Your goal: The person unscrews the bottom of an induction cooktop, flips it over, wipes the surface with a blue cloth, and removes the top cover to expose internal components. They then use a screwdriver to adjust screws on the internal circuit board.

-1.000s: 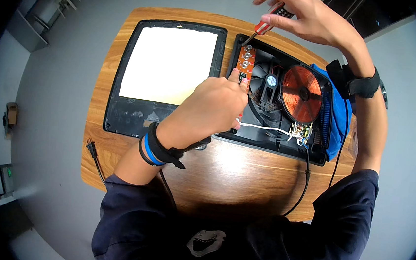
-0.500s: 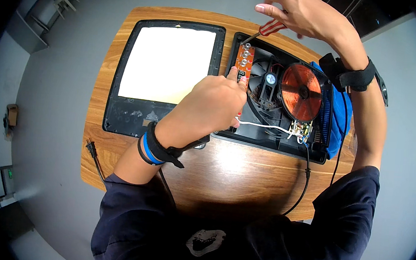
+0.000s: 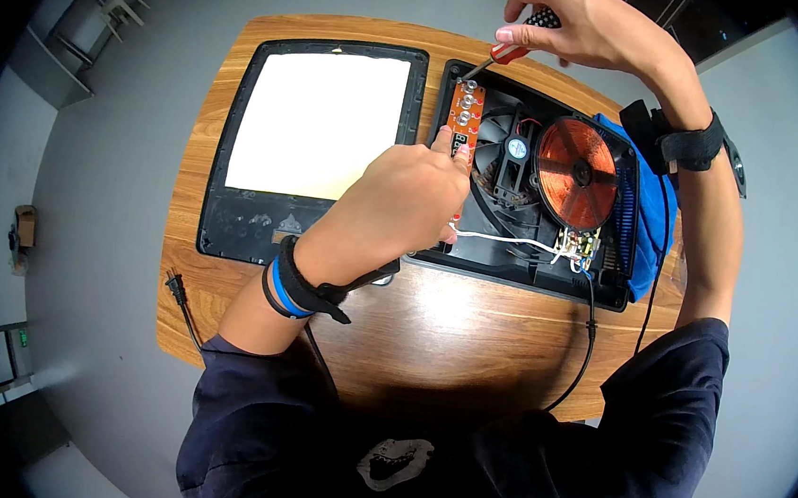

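An opened induction cooker base (image 3: 519,284) lies on the table, showing its copper coil (image 3: 559,154) and black fan (image 3: 491,151). Along its left side runs a narrow orange circuit board (image 3: 465,105) with round buttons and a small display. Fingers of my left hand (image 3: 404,193) press on this board and hold it down, the thumb close to its near end. My right hand (image 3: 589,24) grips a screwdriver (image 3: 509,54) by its red, white and black handle. The tilted shaft reaches the board's far end; what the tip touches is too small to tell.
To the left lies the cooker's black-framed top panel (image 3: 311,227) with a bright white sheet area. White wires (image 3: 504,236) cross the base's near side. A blue cloth (image 3: 652,228) sits at its right, a black cord (image 3: 588,346) hangs nearer, and a plug (image 3: 174,282) rests by the left edge.
My right hand has shifted slightly right and turned the screwdriver handle, so a black patterned part shows now. My left hand stays on the board.
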Action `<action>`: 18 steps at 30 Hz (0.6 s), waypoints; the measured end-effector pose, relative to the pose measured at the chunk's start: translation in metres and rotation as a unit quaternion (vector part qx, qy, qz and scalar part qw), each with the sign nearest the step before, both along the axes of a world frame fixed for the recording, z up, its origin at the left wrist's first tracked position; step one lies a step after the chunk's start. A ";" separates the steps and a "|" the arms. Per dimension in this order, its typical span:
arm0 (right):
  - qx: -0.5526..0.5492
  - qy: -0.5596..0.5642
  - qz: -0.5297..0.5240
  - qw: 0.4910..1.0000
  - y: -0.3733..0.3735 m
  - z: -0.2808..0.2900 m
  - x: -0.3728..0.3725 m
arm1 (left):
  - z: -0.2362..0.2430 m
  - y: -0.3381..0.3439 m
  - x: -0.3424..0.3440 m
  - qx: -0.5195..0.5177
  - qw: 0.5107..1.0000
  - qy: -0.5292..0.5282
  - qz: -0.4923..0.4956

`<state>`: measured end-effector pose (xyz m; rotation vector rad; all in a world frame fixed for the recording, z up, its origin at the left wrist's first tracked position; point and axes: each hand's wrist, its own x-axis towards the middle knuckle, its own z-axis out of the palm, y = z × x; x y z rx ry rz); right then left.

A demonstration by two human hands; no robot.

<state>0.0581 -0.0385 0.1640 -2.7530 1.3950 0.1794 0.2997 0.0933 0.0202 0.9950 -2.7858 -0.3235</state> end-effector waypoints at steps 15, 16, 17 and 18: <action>-0.158 0.091 0.101 0.978 -0.004 -0.040 -0.029 | 0.002 0.001 0.002 -0.003 1.000 0.008 -0.004; -0.156 0.095 0.099 0.978 -0.003 -0.038 -0.027 | 0.000 0.000 0.002 -0.009 1.000 0.011 -0.006; -0.139 0.087 0.115 0.980 -0.001 -0.030 -0.022 | -0.002 0.001 0.003 -0.015 1.000 0.014 -0.005; -0.123 0.079 0.130 0.981 0.002 -0.020 -0.017 | -0.003 0.001 0.003 -0.020 1.000 0.016 -0.005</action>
